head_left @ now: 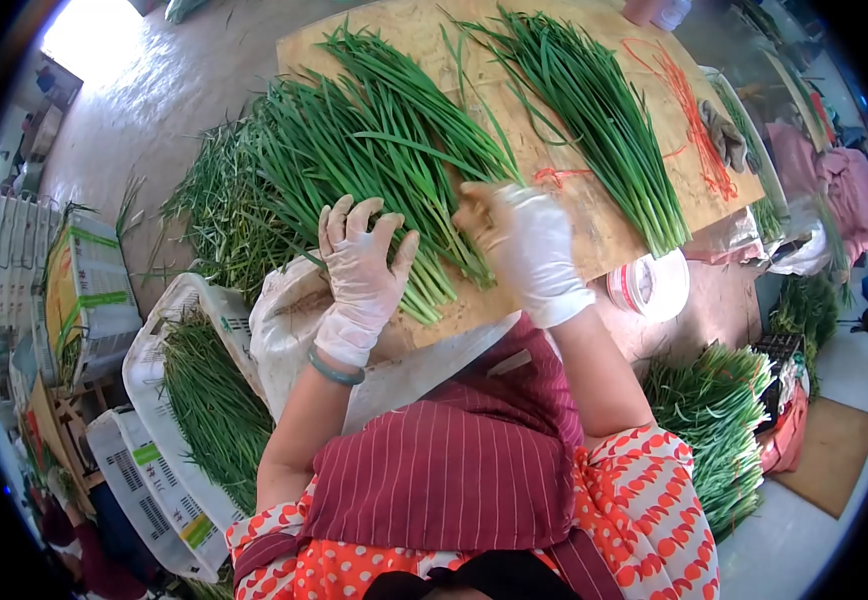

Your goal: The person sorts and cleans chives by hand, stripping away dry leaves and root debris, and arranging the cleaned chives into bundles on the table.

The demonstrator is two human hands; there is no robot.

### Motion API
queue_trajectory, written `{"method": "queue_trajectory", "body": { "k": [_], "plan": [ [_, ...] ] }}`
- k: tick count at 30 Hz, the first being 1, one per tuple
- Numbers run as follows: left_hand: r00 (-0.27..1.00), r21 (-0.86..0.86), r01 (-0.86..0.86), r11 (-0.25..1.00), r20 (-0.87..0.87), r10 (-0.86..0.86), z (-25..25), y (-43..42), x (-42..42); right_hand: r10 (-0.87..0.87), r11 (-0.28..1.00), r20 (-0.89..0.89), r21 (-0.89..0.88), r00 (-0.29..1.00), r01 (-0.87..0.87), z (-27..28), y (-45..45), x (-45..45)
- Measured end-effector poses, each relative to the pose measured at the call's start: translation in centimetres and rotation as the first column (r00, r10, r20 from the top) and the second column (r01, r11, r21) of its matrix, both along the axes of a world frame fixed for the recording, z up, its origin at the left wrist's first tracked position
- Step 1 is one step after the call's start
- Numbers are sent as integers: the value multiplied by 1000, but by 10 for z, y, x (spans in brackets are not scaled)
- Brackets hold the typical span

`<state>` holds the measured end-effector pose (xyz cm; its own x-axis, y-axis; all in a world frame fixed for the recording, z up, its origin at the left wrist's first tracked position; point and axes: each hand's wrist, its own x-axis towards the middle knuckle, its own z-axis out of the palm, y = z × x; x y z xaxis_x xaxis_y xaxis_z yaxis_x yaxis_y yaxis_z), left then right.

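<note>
My left hand (364,270), in a thin white glove, is over the lower stems of a pile of green leafy stalks (354,150), its fingers spread apart. My right hand (524,240), gloved too, has its fingers curled together at the stem side of a smaller bunch (434,110); what lies between those fingers is too blurred to make out. Another bunch of stalks (604,130) rests on the wooden board (574,225) to the right of both hands. A red tie (562,176) lies between that bunch and my right hand.
Red strings (699,130) and a grey glove (722,135) lie at the board's right. A white roll (651,287) sits below its edge. White crates (144,355) with greens are at the left, stacked greens (709,430) at the lower right.
</note>
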<state>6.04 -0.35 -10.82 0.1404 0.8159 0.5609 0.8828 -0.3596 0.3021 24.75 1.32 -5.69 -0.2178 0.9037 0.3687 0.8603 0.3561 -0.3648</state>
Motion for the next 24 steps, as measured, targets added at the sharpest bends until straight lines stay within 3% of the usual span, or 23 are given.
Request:
{"method": "queue_trajectory", "body": {
  "k": [1, 2, 4, 6, 8, 9, 11, 12, 14, 15, 17, 18, 20, 21, 23, 24],
  "plan": [
    [1000, 13, -3, 1000, 5, 3, -1, 0, 0, -45, 975, 81, -212, 996, 61, -1, -2, -9],
    [1000, 26, -7, 1000, 9, 7, -1, 1, -1, -45, 976, 80, -211, 996, 61, -2, -2, -8],
    [1000, 20, -12, 1000, 10, 12, -2, 3, -2, -110, 859, -48, -507, 993, 71, -5, 2, -3],
    [1000, 5, -16, 1000, 13, 16, -4, 1, -3, -172, 869, -117, -485, 978, 95, -19, 5, 8],
    [998, -11, -6, 1000, 63, 7, -4, 3, -1, -228, 822, -376, -569, 898, -30, -22, 7, 18],
    [998, -13, 5, 1000, 68, -4, -3, 4, -2, -230, 824, -374, -566, 899, -25, -18, 6, 18],
    [995, 9, 33, 999, 92, -34, 4, 5, 2, -275, 916, -218, -356, 936, 186, -2, 2, 15],
    [992, 24, 56, 998, 111, -59, 9, 4, 3, -277, 915, -217, -357, 936, 188, 3, 0, 12],
    [990, 22, 114, 993, 82, -116, 14, 5, 4, -119, 935, -197, -352, 973, 43, 8, -4, 6],
    [986, 1, 166, 986, -8, -166, 15, 7, 4, -121, 934, -197, -355, 973, 45, 2, -5, 2],
    [972, -20, 217, 976, -89, -218, 10, 11, 4, -59, 895, 6, -443, 998, 56, -15, -3, -1],
    [972, -18, 219, 976, -88, -220, 7, 12, 4, -61, 896, 8, -441, 998, 58, -17, -2, 0],
    [985, -24, 172, 985, -4, -172, 3, 11, 3, -134, 844, -183, -536, 974, 16, -21, -2, 4],
    [988, -20, 157, 987, 12, -157, 2, 11, 2, -140, 845, -181, -535, 973, 22, -24, -1, 8],
    [988, -25, 156, 987, 9, -156, 2, 10, 2, -307, 766, -398, -643, 864, -24, -31, 2, 17],
    [989, -31, 148, 989, 6, -147, 2, 10, 2, -313, 765, -393, -644, 865, -17, -36, 1, 19]
  ]
}}
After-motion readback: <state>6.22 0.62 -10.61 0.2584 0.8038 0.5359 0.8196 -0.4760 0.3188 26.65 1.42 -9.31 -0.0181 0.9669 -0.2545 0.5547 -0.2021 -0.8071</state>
